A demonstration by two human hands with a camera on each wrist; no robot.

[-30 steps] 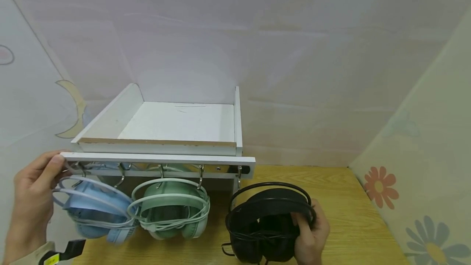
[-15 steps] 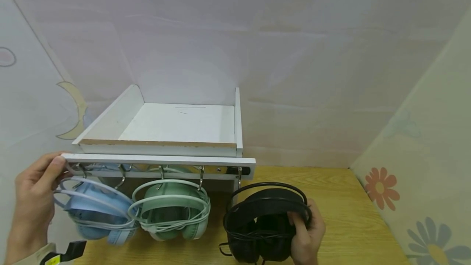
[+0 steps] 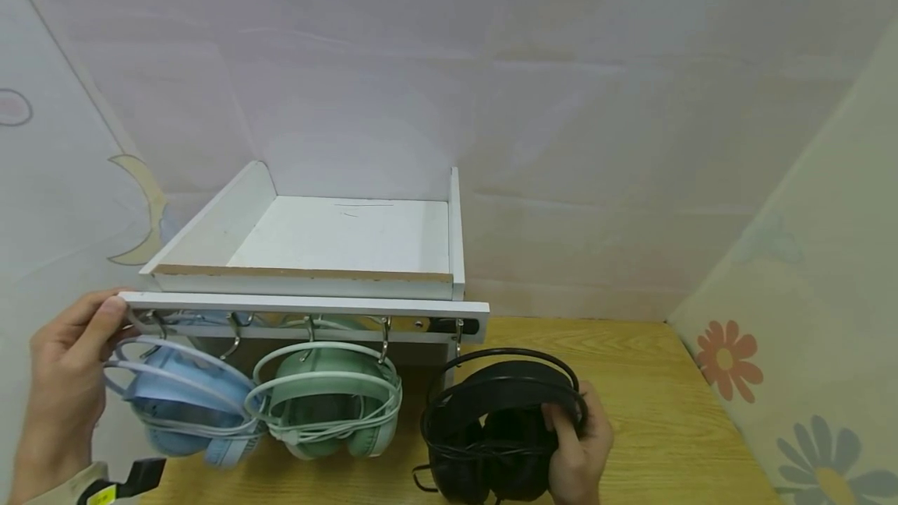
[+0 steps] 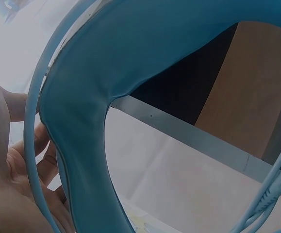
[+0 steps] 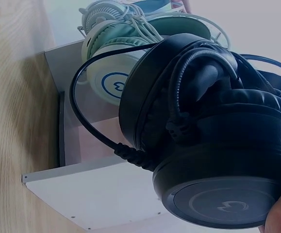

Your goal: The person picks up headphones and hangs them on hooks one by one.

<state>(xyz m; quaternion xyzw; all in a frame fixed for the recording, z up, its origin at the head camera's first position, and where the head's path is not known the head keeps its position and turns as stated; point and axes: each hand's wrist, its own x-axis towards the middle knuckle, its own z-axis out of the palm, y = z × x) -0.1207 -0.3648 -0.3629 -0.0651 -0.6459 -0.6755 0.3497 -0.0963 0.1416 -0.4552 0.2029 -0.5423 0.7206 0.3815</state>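
My right hand [image 3: 581, 439] grips black headphones [image 3: 515, 380] by the right side of their headband, thumb inside the band. They are near the right end of a white hook rail [image 3: 302, 304], just below its last hook [image 3: 459, 333]. My left hand [image 3: 70, 369] pinches the rail's left end, thumb at the front. Light blue headphones [image 3: 185, 388] and green headphones [image 3: 330, 384] hang from the rail, cords wound round them. In the left wrist view, the blue headband [image 4: 82, 107] covers part of my left hand. In the right wrist view, a black earcup [image 5: 227, 199] fills the front.
Behind the rail stands a white shelf [image 3: 344, 232] with raised sides. Several metal hooks line the rail. Below lies a wood-grain table [image 3: 666, 411]. A pale wall covering [image 3: 561, 139] rises behind, and a flower-printed panel [image 3: 814, 318] stands on the right.
My right hand and the black headphones have shifted a little to the left, closer to the rail's right end. My left hand keeps its hold on the rail.
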